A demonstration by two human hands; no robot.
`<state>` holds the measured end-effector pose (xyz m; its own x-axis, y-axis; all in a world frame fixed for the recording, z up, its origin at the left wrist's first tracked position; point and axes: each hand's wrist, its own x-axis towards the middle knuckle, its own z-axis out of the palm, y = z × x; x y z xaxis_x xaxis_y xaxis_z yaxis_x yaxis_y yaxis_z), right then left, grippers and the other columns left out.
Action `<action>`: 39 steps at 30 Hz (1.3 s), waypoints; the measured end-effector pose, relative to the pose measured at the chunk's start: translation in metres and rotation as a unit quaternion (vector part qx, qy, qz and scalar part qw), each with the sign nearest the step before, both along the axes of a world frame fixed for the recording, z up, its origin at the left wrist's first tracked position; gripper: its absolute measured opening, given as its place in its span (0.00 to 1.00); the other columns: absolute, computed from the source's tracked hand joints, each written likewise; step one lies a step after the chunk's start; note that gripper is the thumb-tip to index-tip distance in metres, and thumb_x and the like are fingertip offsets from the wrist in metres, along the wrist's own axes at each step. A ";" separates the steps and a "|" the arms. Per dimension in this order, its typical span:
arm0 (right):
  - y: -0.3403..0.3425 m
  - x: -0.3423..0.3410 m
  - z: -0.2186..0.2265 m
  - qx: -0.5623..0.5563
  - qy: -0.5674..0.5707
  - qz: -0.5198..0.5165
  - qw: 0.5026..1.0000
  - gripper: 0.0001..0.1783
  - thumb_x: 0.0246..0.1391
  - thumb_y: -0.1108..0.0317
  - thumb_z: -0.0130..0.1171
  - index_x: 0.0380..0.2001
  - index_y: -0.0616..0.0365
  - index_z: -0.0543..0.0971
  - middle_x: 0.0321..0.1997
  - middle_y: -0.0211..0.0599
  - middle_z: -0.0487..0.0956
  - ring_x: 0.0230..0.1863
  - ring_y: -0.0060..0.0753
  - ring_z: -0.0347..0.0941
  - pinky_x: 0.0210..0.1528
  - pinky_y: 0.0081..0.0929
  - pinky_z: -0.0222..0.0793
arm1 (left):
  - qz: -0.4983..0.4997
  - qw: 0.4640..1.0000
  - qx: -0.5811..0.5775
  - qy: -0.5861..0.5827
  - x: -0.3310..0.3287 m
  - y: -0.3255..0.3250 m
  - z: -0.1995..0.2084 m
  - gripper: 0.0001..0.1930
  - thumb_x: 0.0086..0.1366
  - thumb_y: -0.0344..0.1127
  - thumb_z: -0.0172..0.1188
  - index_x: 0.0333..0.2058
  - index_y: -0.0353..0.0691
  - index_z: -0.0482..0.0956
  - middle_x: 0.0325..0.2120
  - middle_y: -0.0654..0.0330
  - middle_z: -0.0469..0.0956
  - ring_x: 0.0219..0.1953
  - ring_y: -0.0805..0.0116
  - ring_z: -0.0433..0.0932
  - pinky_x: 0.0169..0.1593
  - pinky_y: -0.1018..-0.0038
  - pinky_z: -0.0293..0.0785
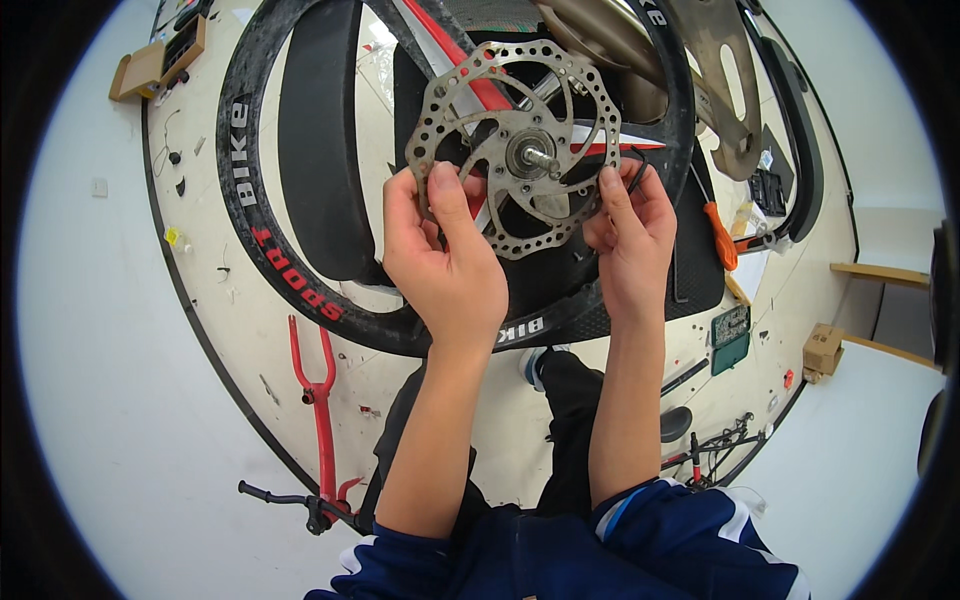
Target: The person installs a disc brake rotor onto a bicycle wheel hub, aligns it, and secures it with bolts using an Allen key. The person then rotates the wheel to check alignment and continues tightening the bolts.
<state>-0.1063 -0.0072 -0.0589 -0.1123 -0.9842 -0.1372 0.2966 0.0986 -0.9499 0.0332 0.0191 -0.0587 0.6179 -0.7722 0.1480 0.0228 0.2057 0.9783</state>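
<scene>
Silver perforated metal brake disc (pixel 503 165) sits around a threaded silver axle (pixel 540 160), its opposite edges pinched by the left hand (pixel 445 250) and right hand (pixel 630 225), thumbs uppermost, forearms reaching forward. Thin black bent rod (pixel 639 176) shows at the right fingers. Beneath lies a broad-rimmed black wheel (pixel 240 165). Seemingly the disc is being seated; next probably calls for aligning holes.

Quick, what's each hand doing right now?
Left hand: closed, pinching the perforated brake disc at its left edge.
Right hand: closed, pinching the disc's right edge, with a thin dark bent tool at its fingers.
</scene>
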 end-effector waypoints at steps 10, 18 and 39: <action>-0.002 0.006 0.003 -0.009 -0.002 -0.037 0.999 0.08 0.65 0.67 0.60 0.38 0.58 0.73 0.26 0.21 0.69 0.18 0.10 0.55 0.21 0.16 0.47 | -0.013 0.999 -0.005 0.035 -0.003 0.000 0.004 0.11 0.77 0.37 0.50 0.37 0.35 0.71 0.31 0.62 0.79 0.34 0.81 0.75 0.43 0.81 0.73; 0.000 -0.013 0.020 -0.103 0.055 -0.146 0.982 0.17 0.72 0.60 0.48 0.38 0.62 0.79 0.23 0.22 0.67 0.20 0.11 0.54 0.21 0.14 0.47 | -0.020 0.992 -0.042 0.120 -0.002 -0.001 0.006 0.10 0.76 0.36 0.51 0.39 0.34 0.73 0.33 0.62 0.78 0.35 0.81 0.75 0.44 0.82 0.73; 0.015 0.023 0.019 -0.234 0.483 0.000 0.844 0.03 0.64 0.74 0.58 0.40 0.60 0.77 0.19 0.39 0.73 0.18 0.28 0.66 0.24 0.25 0.64 | -0.008 1.000 0.004 0.022 -0.007 -0.001 0.001 0.11 0.70 0.32 0.62 0.39 0.37 0.67 0.27 0.70 0.69 0.26 0.87 0.63 0.28 0.86 0.59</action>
<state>-0.0830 0.0073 -0.0401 0.0512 -0.9050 0.4223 -0.6381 -0.3549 -0.6833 0.0257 0.0180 -0.0579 0.6118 -0.7826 0.1150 0.0696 0.1980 0.9777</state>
